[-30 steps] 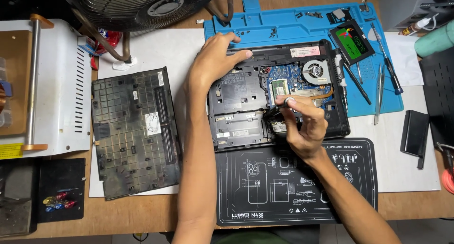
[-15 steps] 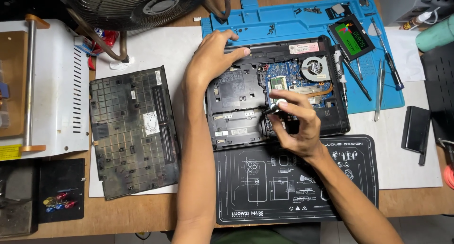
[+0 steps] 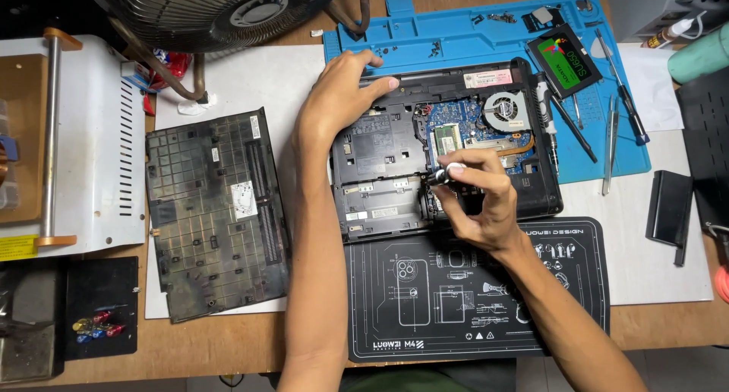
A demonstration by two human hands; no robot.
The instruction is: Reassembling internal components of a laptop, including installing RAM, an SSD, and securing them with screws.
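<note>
An opened black laptop (image 3: pixel 380 202) lies bottom up on the bench, its blue circuit board (image 3: pixel 471 122) and round fan (image 3: pixel 507 111) exposed. My left hand (image 3: pixel 342 96) rests flat on the laptop's far left corner, fingers over the edge. My right hand (image 3: pixel 478 198) hovers over the board's lower middle and pinches a small black tool with a white tip (image 3: pixel 446 172), which points down at the board next to a memory module (image 3: pixel 446 139).
The removed bottom cover (image 3: pixel 216 210) lies left of the laptop. A blue work mat (image 3: pixel 456 35) holds loose screws, a solid-state drive (image 3: pixel 566 58), screwdrivers (image 3: pixel 623 88) and tweezers (image 3: pixel 609 145). A black printed mat (image 3: pixel 471 316) lies in front. A fan (image 3: pixel 220 9) stands behind.
My right hand has shifted slightly left and toward me along the board with the small tool. My left hand stays on the laptop's corner.
</note>
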